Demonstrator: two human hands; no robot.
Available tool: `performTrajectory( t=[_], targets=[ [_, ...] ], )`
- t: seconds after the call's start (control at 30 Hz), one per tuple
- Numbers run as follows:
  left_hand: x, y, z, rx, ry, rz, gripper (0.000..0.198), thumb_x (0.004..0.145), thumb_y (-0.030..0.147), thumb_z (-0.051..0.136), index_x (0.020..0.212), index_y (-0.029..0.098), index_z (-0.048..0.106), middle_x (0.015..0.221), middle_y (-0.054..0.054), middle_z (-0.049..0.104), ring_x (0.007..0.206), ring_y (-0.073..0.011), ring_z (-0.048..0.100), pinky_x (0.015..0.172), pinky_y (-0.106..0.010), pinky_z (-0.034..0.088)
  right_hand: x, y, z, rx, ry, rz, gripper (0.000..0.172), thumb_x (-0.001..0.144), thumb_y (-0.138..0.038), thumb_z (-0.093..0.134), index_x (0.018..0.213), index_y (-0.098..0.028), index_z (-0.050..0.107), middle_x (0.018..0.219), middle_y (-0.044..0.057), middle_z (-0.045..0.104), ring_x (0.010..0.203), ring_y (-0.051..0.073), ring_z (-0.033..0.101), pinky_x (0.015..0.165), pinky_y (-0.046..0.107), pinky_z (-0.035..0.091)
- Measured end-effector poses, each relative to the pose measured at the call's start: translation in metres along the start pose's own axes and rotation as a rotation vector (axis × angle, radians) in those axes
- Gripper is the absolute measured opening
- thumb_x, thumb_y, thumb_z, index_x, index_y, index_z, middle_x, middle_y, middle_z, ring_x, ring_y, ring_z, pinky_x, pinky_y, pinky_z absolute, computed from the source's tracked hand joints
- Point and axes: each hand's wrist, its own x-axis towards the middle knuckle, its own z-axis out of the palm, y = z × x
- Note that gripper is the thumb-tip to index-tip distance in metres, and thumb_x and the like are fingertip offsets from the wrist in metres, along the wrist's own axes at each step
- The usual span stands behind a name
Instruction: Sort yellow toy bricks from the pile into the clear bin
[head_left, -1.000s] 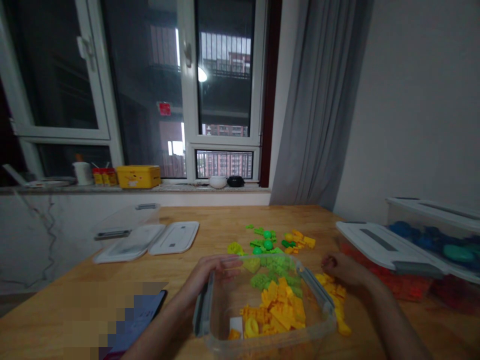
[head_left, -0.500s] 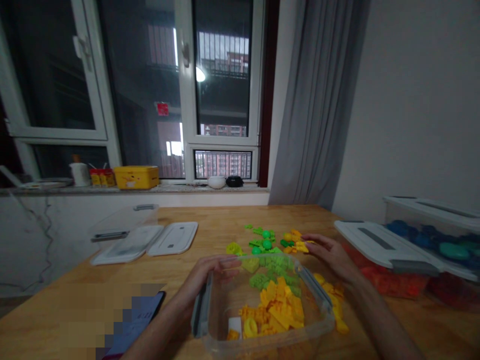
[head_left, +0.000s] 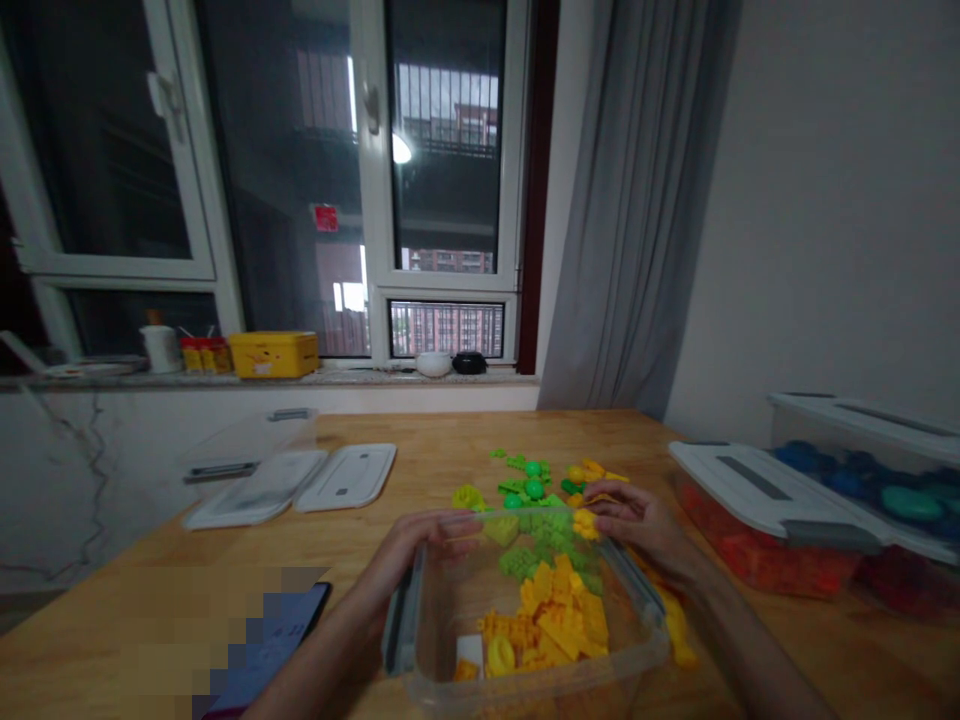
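A clear plastic storage box (head_left: 525, 688) sits on the wooden table (head_left: 187, 550) directly before the person, its grey-latched sides at left and right, filled with yellow and orange plastic bricks (head_left: 551, 620). The left hand (head_left: 416, 555) curls over the box's left rim. The right hand (head_left: 637, 522), fingers closed, pinches small yellow bricks (head_left: 586, 523) just above the far rim. Loose green bricks (head_left: 532, 490) lie just beyond the box. Two white lids (head_left: 345, 477) lie on the left; a white-lidded box of red bricks (head_left: 757, 520) stands to the right, with a box of blue pieces (head_left: 862, 450) behind it.

Yellow & grn toy bricks (head_left: 559, 618)
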Motion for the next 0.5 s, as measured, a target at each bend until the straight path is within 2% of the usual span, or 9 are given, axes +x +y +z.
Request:
performTrajectory(
  t=[0.13, 0.2, 0.37, 0.43, 0.5],
  targets=[
    [0.002, -0.004, -0.003, -0.008, -0.051, 0.024, 0.033, 0.066, 0.023, 0.069, 0.097, 0.013, 0.077, 0.119, -0.014, 0.076, 0.117, -0.0363, 0.066, 0.107, -0.048, 0.046, 0.0, 0.002, -0.002, 0.001, -0.014, -0.049, 0.046, 0.067, -0.046, 0.086, 0.103, -0.022, 0.071, 0.105, 0.008, 0.075, 0.101, 0.027, 0.07, 0.086, 0.035, 0.054],
    [0.003, -0.007, -0.006, -0.023, -0.049, 0.002, 0.035, 0.067, 0.021, 0.066, 0.1, 0.013, 0.076, 0.119, -0.013, 0.076, 0.117, -0.0352, 0.067, 0.108, -0.048, 0.045, 0.003, 0.001, -0.005, -0.076, 0.059, -0.094, 0.041, 0.074, -0.05, 0.079, 0.102, -0.021, 0.072, 0.105, 0.008, 0.074, 0.1, 0.025, 0.069, 0.088, 0.035, 0.053],
    [0.006, -0.011, -0.01, -0.011, -0.05, 0.026, 0.036, 0.066, 0.022, 0.066, 0.099, 0.012, 0.076, 0.123, -0.016, 0.074, 0.119, -0.0347, 0.065, 0.107, -0.045, 0.047, 0.016, 0.009, -0.029, -0.512, 0.281, -0.149, 0.045, 0.084, -0.059, 0.061, 0.1, -0.019, 0.072, 0.094, 0.01, 0.073, 0.086, 0.024, 0.065, 0.079, 0.035, 0.051],
    [0.007, -0.01, -0.01, -0.007, -0.059, 0.016, 0.037, 0.065, 0.023, 0.067, 0.098, 0.011, 0.077, 0.124, -0.016, 0.073, 0.118, -0.036, 0.066, 0.106, -0.046, 0.048, 0.018, 0.018, -0.043, -0.722, 0.307, -0.122, 0.044, 0.085, -0.059, 0.057, 0.095, -0.018, 0.072, 0.096, 0.011, 0.072, 0.086, 0.025, 0.064, 0.078, 0.035, 0.049],
    [0.006, -0.007, -0.008, 0.005, -0.064, -0.002, 0.037, 0.064, 0.023, 0.067, 0.098, 0.011, 0.077, 0.124, -0.016, 0.073, 0.117, -0.0368, 0.066, 0.106, -0.046, 0.047, 0.016, 0.028, -0.056, -0.86, 0.269, -0.019, 0.043, 0.084, -0.058, 0.058, 0.089, -0.018, 0.071, 0.091, 0.011, 0.072, 0.083, 0.025, 0.064, 0.074, 0.034, 0.049]
  ],
)
